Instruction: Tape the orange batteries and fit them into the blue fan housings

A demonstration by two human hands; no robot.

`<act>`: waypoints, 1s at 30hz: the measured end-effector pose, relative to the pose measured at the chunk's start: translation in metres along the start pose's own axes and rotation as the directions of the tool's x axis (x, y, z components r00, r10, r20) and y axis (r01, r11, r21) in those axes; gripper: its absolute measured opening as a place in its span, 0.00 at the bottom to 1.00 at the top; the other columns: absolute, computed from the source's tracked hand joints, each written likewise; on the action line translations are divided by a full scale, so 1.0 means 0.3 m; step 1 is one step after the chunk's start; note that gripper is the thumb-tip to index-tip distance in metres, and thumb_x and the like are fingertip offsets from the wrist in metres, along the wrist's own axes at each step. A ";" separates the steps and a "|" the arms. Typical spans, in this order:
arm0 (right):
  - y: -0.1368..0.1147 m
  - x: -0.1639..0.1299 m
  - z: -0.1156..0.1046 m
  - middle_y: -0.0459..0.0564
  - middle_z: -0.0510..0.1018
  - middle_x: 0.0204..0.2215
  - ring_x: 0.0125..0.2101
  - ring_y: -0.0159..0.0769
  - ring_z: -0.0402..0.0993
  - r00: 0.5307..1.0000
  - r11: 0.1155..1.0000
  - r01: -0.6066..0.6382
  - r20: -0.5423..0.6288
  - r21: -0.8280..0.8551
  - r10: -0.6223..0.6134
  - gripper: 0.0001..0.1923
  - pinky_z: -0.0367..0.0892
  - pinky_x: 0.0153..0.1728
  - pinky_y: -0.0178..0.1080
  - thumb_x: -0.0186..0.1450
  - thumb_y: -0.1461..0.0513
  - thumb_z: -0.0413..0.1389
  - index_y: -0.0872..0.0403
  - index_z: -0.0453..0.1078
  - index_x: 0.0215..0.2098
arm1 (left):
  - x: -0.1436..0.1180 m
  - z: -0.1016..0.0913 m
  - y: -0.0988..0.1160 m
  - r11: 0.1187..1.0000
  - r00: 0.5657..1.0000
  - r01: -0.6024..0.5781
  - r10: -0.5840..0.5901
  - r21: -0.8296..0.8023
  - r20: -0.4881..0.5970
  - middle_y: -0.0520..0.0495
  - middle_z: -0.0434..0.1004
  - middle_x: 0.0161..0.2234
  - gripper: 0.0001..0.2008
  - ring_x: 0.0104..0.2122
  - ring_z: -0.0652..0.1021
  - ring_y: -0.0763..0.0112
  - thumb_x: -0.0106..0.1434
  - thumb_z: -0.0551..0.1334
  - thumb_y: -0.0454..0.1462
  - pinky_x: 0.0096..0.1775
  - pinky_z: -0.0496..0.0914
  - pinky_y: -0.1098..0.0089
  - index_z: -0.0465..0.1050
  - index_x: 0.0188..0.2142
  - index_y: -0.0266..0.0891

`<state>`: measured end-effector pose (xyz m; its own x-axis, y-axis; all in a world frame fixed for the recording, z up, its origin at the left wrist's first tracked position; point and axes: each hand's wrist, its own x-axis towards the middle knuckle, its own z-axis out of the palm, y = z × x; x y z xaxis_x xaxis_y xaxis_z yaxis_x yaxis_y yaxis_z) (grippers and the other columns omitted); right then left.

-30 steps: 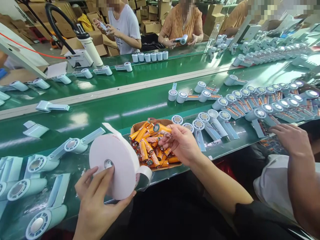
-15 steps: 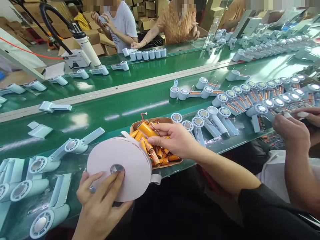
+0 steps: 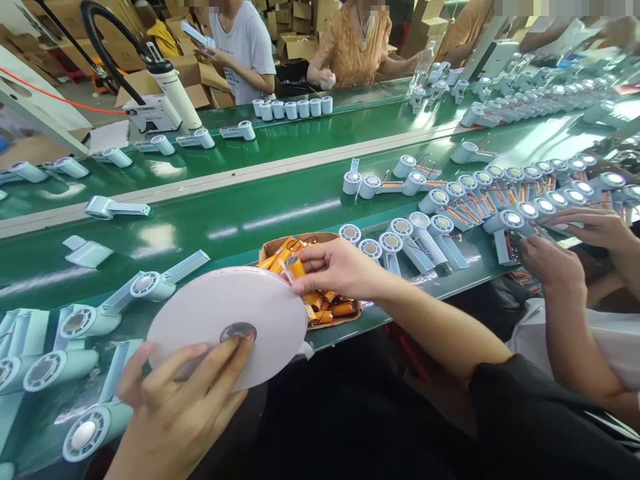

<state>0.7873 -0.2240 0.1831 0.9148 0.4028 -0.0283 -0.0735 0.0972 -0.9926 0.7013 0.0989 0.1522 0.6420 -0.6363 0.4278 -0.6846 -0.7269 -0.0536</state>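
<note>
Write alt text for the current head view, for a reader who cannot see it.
A person's left hand holds a large white roll while the right hand grips an orange cylinder near the roll's edge, a cardboard box of similar cylinders behind. Pale blue casings lie on the green work surface to both sides, with other people opposite and at right.

A single camera, worn on the person's head, is facing forward and slanting down over the workbench. It is catching the left hand (image 3: 185,400) at close range in the lower left of the frame and the right hand (image 3: 340,270) slightly farther off, near the centre. The green belt (image 3: 280,213) is crossing obliquely beyond them, while a white-shirted co-worker (image 3: 245,53) is appearing well away, at the top.
</note>
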 end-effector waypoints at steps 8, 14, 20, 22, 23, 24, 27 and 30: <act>0.157 -0.142 0.136 0.49 0.90 0.39 0.40 0.43 0.89 0.668 0.763 0.506 -0.742 0.402 -0.051 0.25 0.86 0.43 0.43 0.53 0.53 0.81 0.49 0.77 0.42 | 0.058 0.100 0.298 0.999 0.977 -0.030 0.035 0.028 -0.208 0.40 0.85 0.42 0.37 0.46 0.75 0.51 0.66 0.74 0.47 0.62 0.63 0.49 0.71 0.71 0.38; -0.092 -0.280 -0.435 0.41 0.87 0.43 0.46 0.25 0.86 0.149 0.656 0.749 -0.942 -0.091 -0.301 0.12 0.79 0.48 0.26 0.66 0.58 0.71 0.47 0.73 0.42 | 0.143 0.154 0.286 0.952 0.981 -0.190 0.193 -0.240 -0.013 0.45 0.87 0.46 0.33 0.49 0.77 0.52 0.59 0.77 0.49 0.61 0.67 0.52 0.79 0.63 0.49; 0.053 -0.490 -0.440 0.44 0.89 0.34 0.38 0.42 0.90 0.217 0.795 0.572 -0.898 -0.202 -0.384 0.31 0.86 0.44 0.44 0.54 0.50 0.80 0.46 0.74 0.50 | 0.426 0.200 -0.119 0.911 0.929 -0.036 0.182 -0.411 0.322 0.42 0.84 0.59 0.37 0.61 0.77 0.42 0.56 0.75 0.61 0.61 0.74 0.48 0.81 0.61 0.50; 0.160 -0.553 -0.395 0.46 0.88 0.31 0.36 0.45 0.90 0.228 0.841 0.520 -0.924 -0.150 -0.306 0.31 0.86 0.44 0.48 0.54 0.50 0.80 0.47 0.75 0.49 | 0.537 0.207 -0.169 0.869 0.942 0.065 0.108 -0.490 0.318 0.44 0.85 0.58 0.34 0.60 0.79 0.46 0.62 0.67 0.65 0.60 0.76 0.52 0.83 0.58 0.50; 0.204 -0.576 -0.380 0.47 0.89 0.31 0.35 0.46 0.90 0.235 0.861 0.495 -0.937 -0.112 -0.257 0.31 0.86 0.43 0.48 0.53 0.50 0.81 0.47 0.75 0.49 | 0.610 0.214 -0.170 0.859 0.942 0.122 0.057 -0.498 0.329 0.44 0.86 0.57 0.33 0.58 0.81 0.49 0.66 0.63 0.65 0.59 0.78 0.55 0.84 0.57 0.49; 0.239 -0.590 -0.369 0.48 0.89 0.31 0.33 0.47 0.90 0.242 0.879 0.472 -0.948 -0.071 -0.206 0.31 0.86 0.41 0.47 0.53 0.51 0.81 0.47 0.75 0.48 | 0.697 0.226 -0.157 0.862 0.935 0.169 0.013 -0.478 0.354 0.44 0.86 0.55 0.31 0.55 0.83 0.51 0.69 0.59 0.64 0.57 0.79 0.56 0.84 0.57 0.48; 0.284 -0.575 -0.349 0.51 0.90 0.33 0.31 0.47 0.90 0.253 0.901 0.430 -0.965 0.053 -0.064 0.31 0.86 0.36 0.44 0.50 0.50 0.82 0.48 0.75 0.46 | 1.035 0.321 -0.051 0.950 0.884 0.150 -0.005 -0.275 0.468 0.43 0.85 0.57 0.26 0.54 0.84 0.54 0.77 0.52 0.50 0.57 0.79 0.57 0.80 0.62 0.45; 0.280 -0.513 -0.329 0.54 0.91 0.35 0.30 0.48 0.90 0.269 0.910 0.386 -0.962 0.151 0.046 0.33 0.85 0.33 0.42 0.47 0.48 0.82 0.47 0.76 0.45 | 1.382 0.500 0.093 0.994 0.827 0.019 0.046 -0.109 0.561 0.35 0.77 0.67 0.28 0.64 0.78 0.46 0.73 0.56 0.36 0.62 0.76 0.51 0.71 0.71 0.41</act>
<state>0.6795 -0.3678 0.0923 0.6244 -0.7631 -0.1670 0.2267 0.3816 -0.8961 1.0002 -0.2239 0.1927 0.6931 -0.7041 -0.1547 -0.7058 -0.7064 0.0532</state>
